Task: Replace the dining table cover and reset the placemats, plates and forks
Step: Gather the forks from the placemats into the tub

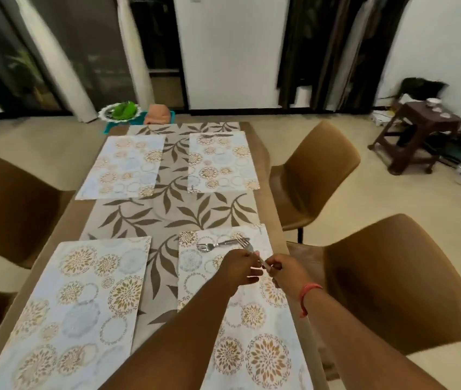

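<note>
A beige table cover with brown leaves (pixel 173 218) lies on the dining table. Several floral placemats lie on it: far left (pixel 122 167), far right (pixel 222 161), near left (pixel 69 311), near right (pixel 254 313). One fork (pixel 218 244) lies flat on the near right placemat. Both my hands meet above that placemat around a second fork (pixel 247 246), tines pointing away. My left hand (pixel 240 270) pinches its handle and my right hand (pixel 287 273), with a red wrist thread, grips the handle end. No plates are in view on the table.
Brown chairs stand at the right (pixel 316 175), (pixel 400 280) and the left (pixel 10 206). Beyond the table's far end sit a plate with something green (pixel 121 111) and an orange cloth (pixel 157 115). A dark stool with small dishes (pixel 417 130) stands at the far right.
</note>
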